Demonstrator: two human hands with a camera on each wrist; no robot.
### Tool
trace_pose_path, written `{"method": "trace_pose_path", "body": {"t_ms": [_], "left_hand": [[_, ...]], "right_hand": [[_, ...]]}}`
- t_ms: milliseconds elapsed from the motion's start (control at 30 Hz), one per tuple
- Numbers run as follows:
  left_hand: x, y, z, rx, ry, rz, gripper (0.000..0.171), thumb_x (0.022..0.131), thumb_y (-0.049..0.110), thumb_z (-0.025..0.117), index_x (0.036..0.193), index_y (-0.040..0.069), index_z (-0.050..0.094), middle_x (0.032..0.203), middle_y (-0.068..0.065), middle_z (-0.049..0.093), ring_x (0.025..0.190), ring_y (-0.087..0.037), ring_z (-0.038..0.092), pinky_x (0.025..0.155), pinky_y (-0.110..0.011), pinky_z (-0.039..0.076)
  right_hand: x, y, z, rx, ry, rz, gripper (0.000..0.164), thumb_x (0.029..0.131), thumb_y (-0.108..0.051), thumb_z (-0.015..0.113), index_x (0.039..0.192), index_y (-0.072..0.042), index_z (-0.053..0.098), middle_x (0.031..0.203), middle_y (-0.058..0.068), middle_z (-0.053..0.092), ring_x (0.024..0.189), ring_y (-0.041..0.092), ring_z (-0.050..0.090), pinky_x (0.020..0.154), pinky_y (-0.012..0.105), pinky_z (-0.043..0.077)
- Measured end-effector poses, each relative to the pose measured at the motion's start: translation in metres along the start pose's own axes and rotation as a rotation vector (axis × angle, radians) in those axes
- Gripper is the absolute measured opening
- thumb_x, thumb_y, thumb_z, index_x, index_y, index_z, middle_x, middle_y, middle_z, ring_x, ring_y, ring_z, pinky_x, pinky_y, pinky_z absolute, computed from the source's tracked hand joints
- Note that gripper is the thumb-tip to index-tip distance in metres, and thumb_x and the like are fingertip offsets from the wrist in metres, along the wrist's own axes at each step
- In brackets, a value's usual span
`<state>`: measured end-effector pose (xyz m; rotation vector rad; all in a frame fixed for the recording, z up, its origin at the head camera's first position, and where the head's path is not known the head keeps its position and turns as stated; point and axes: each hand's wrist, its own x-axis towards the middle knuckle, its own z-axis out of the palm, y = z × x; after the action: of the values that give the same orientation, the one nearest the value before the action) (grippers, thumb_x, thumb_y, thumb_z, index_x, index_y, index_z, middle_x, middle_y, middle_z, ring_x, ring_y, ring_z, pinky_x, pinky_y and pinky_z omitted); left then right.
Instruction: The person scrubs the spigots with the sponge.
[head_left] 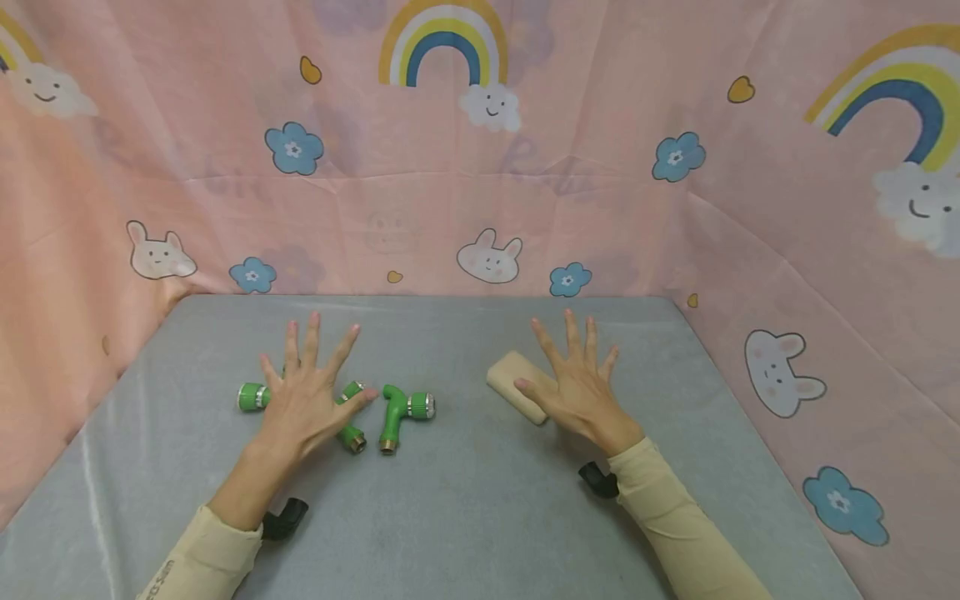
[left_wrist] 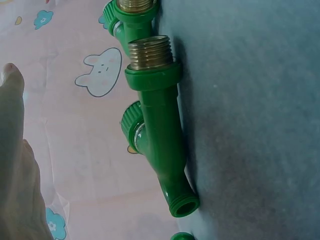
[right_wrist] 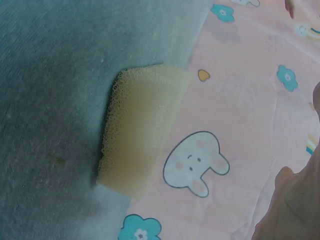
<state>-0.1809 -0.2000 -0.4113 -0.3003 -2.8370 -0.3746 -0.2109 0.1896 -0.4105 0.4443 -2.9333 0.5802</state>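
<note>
My left hand [head_left: 306, 404] hovers palm down with fingers spread above several green plastic taps. It hides much of two of them: a ribbed green knob [head_left: 252, 397] shows at its left, and a threaded brass end [head_left: 357, 442] pokes out under the thumb. Just right of the thumb lies a whole green tap [head_left: 393, 421]. The left wrist view has one green tap [left_wrist: 162, 120] close up, with brass thread at one end and an open spout at the other. Fingers wide apart, my right hand [head_left: 585, 396] overlaps a cream sponge block [head_left: 517, 383], seen whole as a porous sponge [right_wrist: 142, 132] in the right wrist view.
Grey cloth covers the table [head_left: 465, 517]. A pink printed curtain [head_left: 585, 217] rises along its back and sides. Each wrist carries a black camera mount, one at the left wrist [head_left: 285, 518] and one at the right wrist [head_left: 597, 481].
</note>
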Motion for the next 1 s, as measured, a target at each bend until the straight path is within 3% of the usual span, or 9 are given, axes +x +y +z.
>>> {"method": "trace_pose_path", "body": {"t_ms": [267, 533, 667, 800, 1000], "left_hand": [[0.000, 0.003, 0.000, -0.020, -0.056, -0.019, 0.093, 0.091, 0.074, 0.052, 0.163, 0.038, 0.004, 0.170, -0.013, -0.016, 0.155, -0.050, -0.008, 0.107, -0.087, 0.002], [0.001, 0.011, 0.003, -0.050, -0.099, -0.043, 0.094, 0.091, 0.071, 0.055, 0.164, 0.026, 0.016, 0.170, -0.021, -0.003, 0.155, -0.050, -0.001, 0.113, -0.081, 0.009], [0.001, 0.018, 0.006, -0.083, -0.078, -0.024, 0.094, 0.091, 0.065, 0.062, 0.162, 0.017, 0.023, 0.167, -0.025, 0.010, 0.154, -0.049, 0.007, 0.117, -0.075, 0.014], [-0.002, 0.025, 0.012, -0.069, -0.031, 0.046, 0.094, 0.088, 0.059, 0.070, 0.157, 0.007, 0.034, 0.159, -0.028, 0.029, 0.149, -0.047, 0.024, 0.116, -0.070, 0.028], [-0.008, 0.038, 0.021, -0.046, -0.017, 0.120, 0.086, 0.085, 0.055, 0.076, 0.142, -0.005, 0.053, 0.144, -0.025, 0.050, 0.136, -0.044, 0.046, 0.110, -0.062, 0.042]], "right_hand": [[0.000, -0.001, -0.001, -0.005, -0.021, 0.008, 0.090, 0.092, -0.074, 0.049, 0.162, -0.041, 0.003, 0.171, 0.010, -0.016, 0.154, 0.044, -0.023, 0.110, 0.083, -0.011], [0.001, -0.003, 0.003, -0.045, -0.064, -0.020, 0.094, 0.091, -0.069, 0.054, 0.164, -0.033, 0.006, 0.171, 0.015, -0.012, 0.154, 0.047, -0.017, 0.113, 0.081, -0.006], [0.002, -0.003, 0.007, -0.080, -0.065, -0.045, 0.097, 0.090, -0.064, 0.060, 0.164, -0.027, 0.010, 0.170, 0.021, -0.002, 0.155, 0.052, -0.004, 0.116, 0.080, 0.005], [0.002, -0.004, 0.011, -0.082, -0.083, -0.070, 0.098, 0.089, -0.061, 0.064, 0.164, -0.024, 0.012, 0.169, 0.026, 0.006, 0.153, 0.054, 0.009, 0.115, 0.078, 0.020], [-0.001, -0.004, 0.015, -0.036, -0.147, -0.090, 0.101, 0.088, -0.056, 0.070, 0.164, -0.021, 0.014, 0.167, 0.029, 0.011, 0.151, 0.054, 0.018, 0.114, 0.076, 0.025]]}}
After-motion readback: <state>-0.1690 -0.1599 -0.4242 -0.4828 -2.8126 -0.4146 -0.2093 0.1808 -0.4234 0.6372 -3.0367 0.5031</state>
